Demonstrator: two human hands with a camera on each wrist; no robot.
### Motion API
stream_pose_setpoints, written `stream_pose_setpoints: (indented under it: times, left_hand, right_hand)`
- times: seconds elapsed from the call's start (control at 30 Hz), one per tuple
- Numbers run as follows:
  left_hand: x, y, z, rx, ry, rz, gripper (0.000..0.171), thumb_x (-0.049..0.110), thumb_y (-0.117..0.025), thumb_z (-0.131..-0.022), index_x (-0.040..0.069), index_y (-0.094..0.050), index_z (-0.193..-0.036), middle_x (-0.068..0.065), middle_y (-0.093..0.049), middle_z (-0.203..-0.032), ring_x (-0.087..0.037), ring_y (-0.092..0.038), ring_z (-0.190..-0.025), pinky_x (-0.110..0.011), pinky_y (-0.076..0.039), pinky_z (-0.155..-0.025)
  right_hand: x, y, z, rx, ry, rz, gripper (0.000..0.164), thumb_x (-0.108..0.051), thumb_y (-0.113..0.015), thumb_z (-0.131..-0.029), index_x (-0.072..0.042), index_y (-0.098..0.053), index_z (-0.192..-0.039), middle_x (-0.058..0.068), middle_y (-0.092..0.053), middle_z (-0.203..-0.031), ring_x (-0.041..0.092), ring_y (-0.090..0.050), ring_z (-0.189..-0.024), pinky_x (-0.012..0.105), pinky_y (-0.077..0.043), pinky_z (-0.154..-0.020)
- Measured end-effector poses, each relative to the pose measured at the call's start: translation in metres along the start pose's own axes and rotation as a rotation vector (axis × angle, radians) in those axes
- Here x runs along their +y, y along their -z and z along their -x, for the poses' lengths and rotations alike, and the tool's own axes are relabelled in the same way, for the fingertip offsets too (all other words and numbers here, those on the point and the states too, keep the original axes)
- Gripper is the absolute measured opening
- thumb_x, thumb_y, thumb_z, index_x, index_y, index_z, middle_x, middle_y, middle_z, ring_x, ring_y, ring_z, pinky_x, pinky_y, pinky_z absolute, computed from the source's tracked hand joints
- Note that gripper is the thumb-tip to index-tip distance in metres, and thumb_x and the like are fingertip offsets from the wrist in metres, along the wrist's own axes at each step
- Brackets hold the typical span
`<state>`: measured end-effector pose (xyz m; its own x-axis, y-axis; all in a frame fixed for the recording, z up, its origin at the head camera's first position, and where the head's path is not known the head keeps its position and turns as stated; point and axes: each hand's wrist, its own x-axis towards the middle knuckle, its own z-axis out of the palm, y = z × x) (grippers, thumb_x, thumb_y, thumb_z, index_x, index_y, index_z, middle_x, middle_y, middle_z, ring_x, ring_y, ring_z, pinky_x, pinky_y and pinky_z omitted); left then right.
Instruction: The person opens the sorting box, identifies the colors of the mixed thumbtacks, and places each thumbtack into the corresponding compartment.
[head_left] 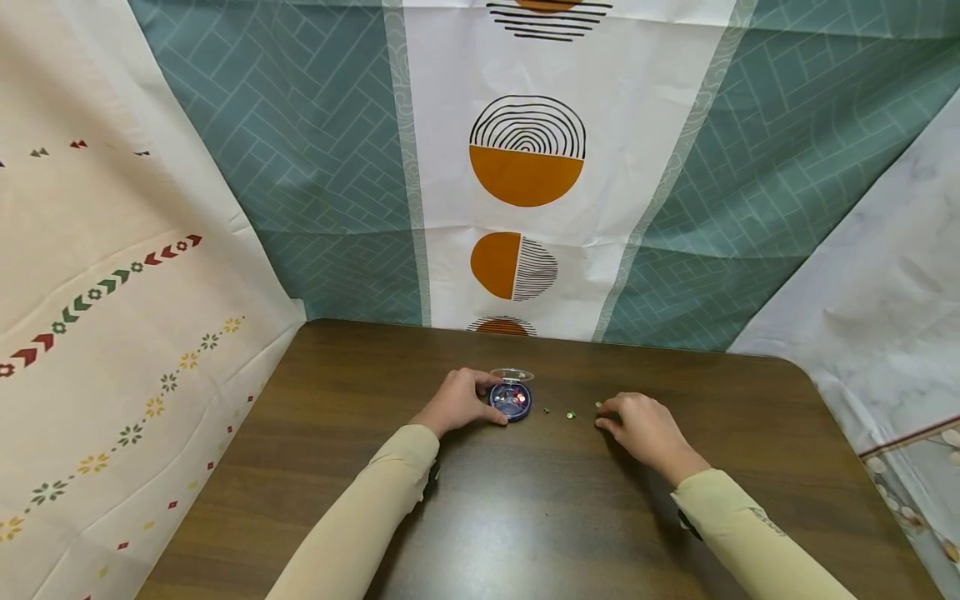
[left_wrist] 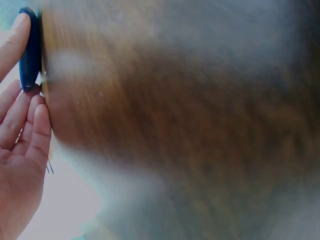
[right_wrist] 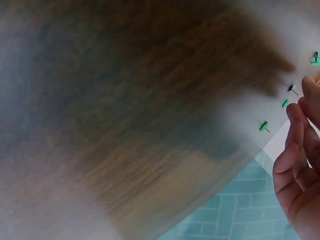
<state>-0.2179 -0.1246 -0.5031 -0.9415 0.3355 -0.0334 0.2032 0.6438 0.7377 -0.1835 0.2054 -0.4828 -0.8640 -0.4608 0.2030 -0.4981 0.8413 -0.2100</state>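
Observation:
A round blue pin case (head_left: 510, 402) sits on the table with its clear lid (head_left: 513, 375) raised at the back. Small red and pale pieces show inside it. My left hand (head_left: 461, 402) holds the case at its left side, thumb and fingers on opposite edges; the case (left_wrist: 31, 50) appears edge-on in the left wrist view. My right hand (head_left: 637, 423) is low over the table, thumb and index finger bent and apart. A green thumbtack (head_left: 598, 405) lies by its fingertips. Nearer the case are two more tacks (head_left: 571, 415). Green thumbtacks (right_wrist: 264, 126) also show in the right wrist view.
The brown wooden table (head_left: 495, 500) ends at a patterned curtain (head_left: 525, 175) behind. A cream cloth (head_left: 112, 333) hangs on the left and a white marbled one (head_left: 885, 283) on the right.

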Motion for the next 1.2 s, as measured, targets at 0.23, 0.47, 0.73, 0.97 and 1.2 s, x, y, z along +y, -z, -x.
stream_pose_setpoints:
  times: [0.23, 0.47, 0.73, 0.97, 1.2]
  left_hand:
    - [-0.0007, -0.0004, -0.0003, 0.003, -0.001, 0.003, 0.066, 0.046, -0.084, -0.058, 0.023, -0.065, -0.116, 0.013, -0.059, -0.102, -0.011, -0.05, -0.087, -0.024, -0.044, -0.073]
    - [-0.0012, -0.0009, -0.0006, 0.006, 0.002, -0.001, 0.065, 0.045, -0.085, -0.058, 0.024, -0.065, -0.116, 0.013, -0.059, -0.101, -0.011, -0.05, -0.087, -0.024, -0.044, -0.073]
    - [0.0007, -0.0002, 0.0003, 0.007, -0.004, 0.004, 0.066, 0.045, -0.085, -0.058, 0.023, -0.065, -0.116, 0.012, -0.059, -0.101, -0.011, -0.05, -0.087, -0.024, -0.044, -0.073]
    - [-0.0014, -0.0007, -0.0009, 0.008, -0.008, 0.009, 0.066, 0.047, -0.084, -0.058, 0.024, -0.065, -0.116, 0.012, -0.059, -0.101, -0.011, -0.05, -0.087, -0.025, -0.044, -0.073]
    - [-0.0009, -0.0004, -0.0008, 0.003, 0.002, 0.005, 0.067, 0.048, -0.084, -0.058, 0.024, -0.065, -0.117, 0.012, -0.059, -0.102, -0.01, -0.05, -0.088, -0.024, -0.044, -0.074]
  right_hand:
    - [0.0001, -0.0028, 0.0004, -0.031, -0.007, 0.006, 0.009, -0.023, -0.073, -0.08, -0.02, -0.071, -0.088, -0.009, -0.062, -0.088, 0.013, -0.06, -0.081, 0.036, -0.048, -0.07]
    - [0.001, -0.0039, 0.0002, -0.028, -0.001, 0.015, 0.006, -0.021, -0.073, -0.08, -0.022, -0.07, -0.085, -0.011, -0.061, -0.085, 0.012, -0.06, -0.079, 0.035, -0.048, -0.069]
    - [0.0017, -0.0049, 0.0, -0.013, 0.003, 0.027, 0.006, -0.019, -0.073, -0.079, -0.024, -0.069, -0.082, -0.012, -0.06, -0.083, 0.013, -0.059, -0.079, 0.037, -0.048, -0.067]
    - [0.0014, -0.0055, -0.0004, -0.002, 0.012, 0.036, 0.008, -0.018, -0.074, -0.078, -0.024, -0.068, -0.08, -0.012, -0.061, -0.082, 0.012, -0.059, -0.077, 0.036, -0.048, -0.066]
    - [0.0016, -0.0043, -0.002, -0.001, 0.012, 0.045, 0.007, -0.018, -0.072, -0.08, -0.024, -0.068, -0.079, -0.012, -0.061, -0.08, 0.013, -0.059, -0.076, 0.036, -0.048, -0.065]
